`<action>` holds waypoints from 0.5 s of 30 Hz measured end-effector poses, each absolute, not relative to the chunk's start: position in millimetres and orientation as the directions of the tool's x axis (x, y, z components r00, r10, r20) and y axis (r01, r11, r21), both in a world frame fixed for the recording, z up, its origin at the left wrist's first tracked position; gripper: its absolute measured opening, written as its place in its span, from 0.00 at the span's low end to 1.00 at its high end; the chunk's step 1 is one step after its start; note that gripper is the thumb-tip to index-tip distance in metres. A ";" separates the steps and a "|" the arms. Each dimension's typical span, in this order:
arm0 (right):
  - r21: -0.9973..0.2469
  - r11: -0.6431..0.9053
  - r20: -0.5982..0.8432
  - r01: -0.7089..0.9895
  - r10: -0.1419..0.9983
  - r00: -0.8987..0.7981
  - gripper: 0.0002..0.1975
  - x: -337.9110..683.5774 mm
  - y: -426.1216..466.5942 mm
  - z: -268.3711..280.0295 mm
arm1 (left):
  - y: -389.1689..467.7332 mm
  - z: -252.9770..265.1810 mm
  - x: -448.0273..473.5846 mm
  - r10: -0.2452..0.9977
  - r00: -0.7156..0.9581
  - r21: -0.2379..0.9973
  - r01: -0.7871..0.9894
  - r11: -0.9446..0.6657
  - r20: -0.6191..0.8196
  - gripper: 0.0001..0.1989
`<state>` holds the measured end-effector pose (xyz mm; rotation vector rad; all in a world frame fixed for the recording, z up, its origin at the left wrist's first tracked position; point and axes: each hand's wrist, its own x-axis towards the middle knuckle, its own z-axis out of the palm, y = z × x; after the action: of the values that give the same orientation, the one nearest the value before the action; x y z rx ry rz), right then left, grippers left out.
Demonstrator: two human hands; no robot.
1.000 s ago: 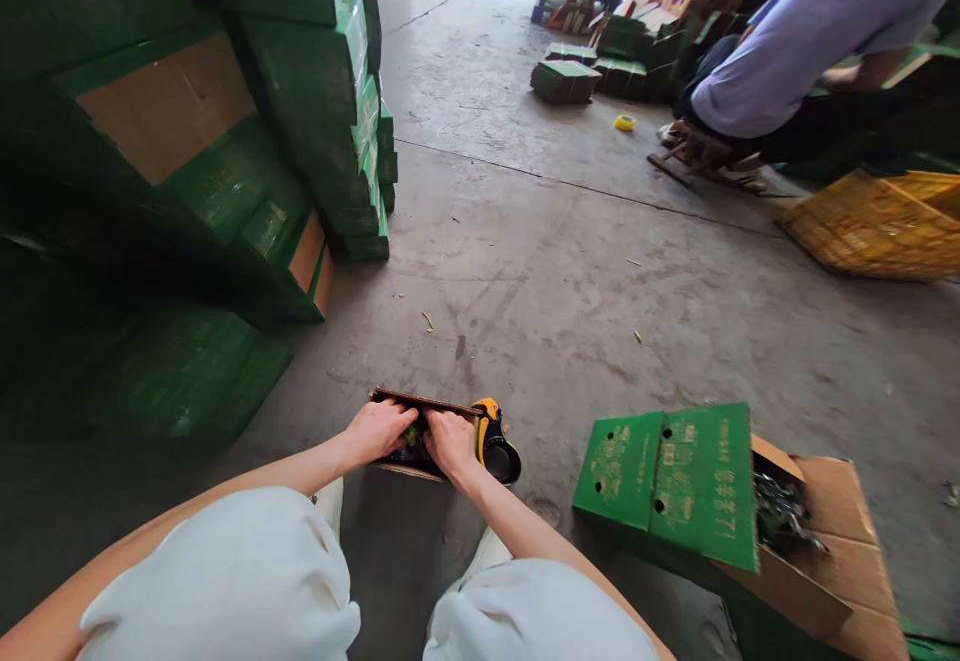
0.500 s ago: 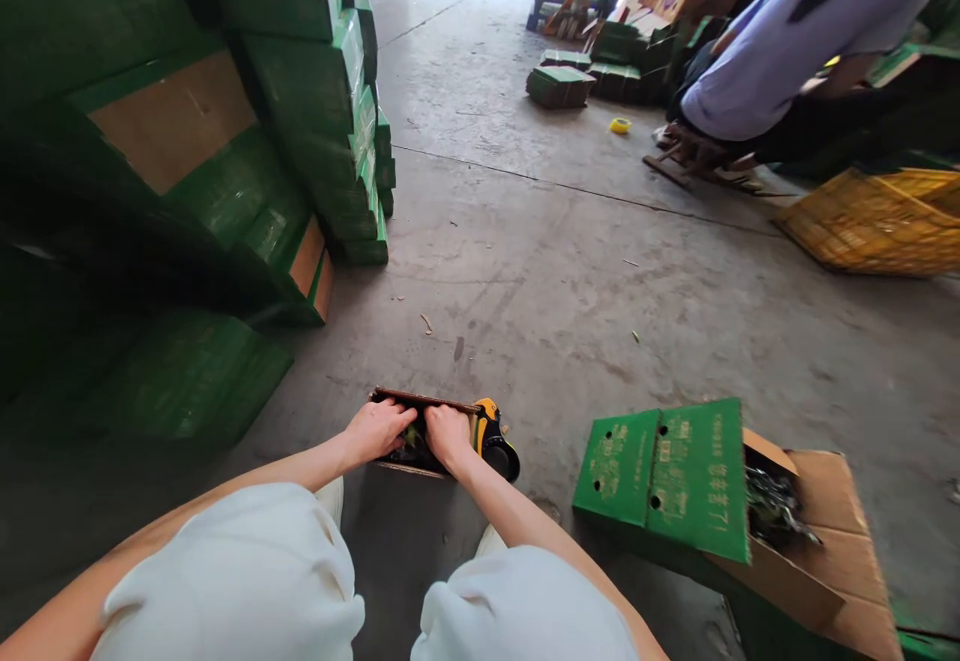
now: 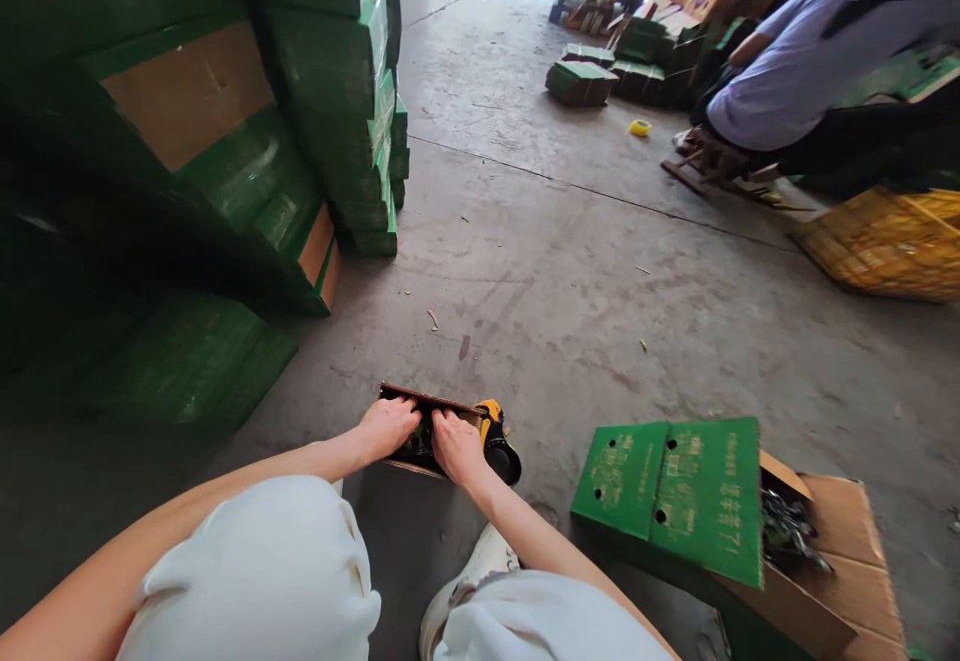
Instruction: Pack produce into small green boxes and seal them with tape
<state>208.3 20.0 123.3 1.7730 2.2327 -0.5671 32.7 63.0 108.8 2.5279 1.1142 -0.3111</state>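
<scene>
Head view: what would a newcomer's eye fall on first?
Probably the bright green printed box at lower right, brown flaps open. Then the tall stack of green boxes at left. Low in the centre, the left grip and right grip reach into a small open carton, a yellow-and-black tool beside it.

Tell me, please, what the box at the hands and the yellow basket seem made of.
Box: probably corrugated cardboard, matt; its brown edges look raw and rough.
Yellow basket: likely moulded plastic, given its openwork sides; blur leaves the finish unclear.
</scene>
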 end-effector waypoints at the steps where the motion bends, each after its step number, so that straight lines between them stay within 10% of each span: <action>1: -0.186 0.199 -0.401 0.962 0.879 -0.259 0.14 210.7 18.9 124.0 | 63.4 106.7 34.9 0.662 0.666 0.236 0.744 -0.625 -0.344 0.12; 6: -0.307 0.363 -0.201 0.879 0.878 -0.433 0.17 240.0 12.8 139.5 | 63.7 102.2 36.7 0.660 0.673 0.252 0.739 -0.625 -0.335 0.19; 15: -0.270 0.355 -0.354 0.895 0.828 -0.435 0.11 242.3 18.6 116.3 | 54.3 100.9 20.1 0.583 0.749 0.354 0.663 -0.660 -0.314 0.10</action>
<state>242.3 18.6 116.3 1.5742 2.4537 -0.6434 20.1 54.3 100.9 2.4980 0.9462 -0.2394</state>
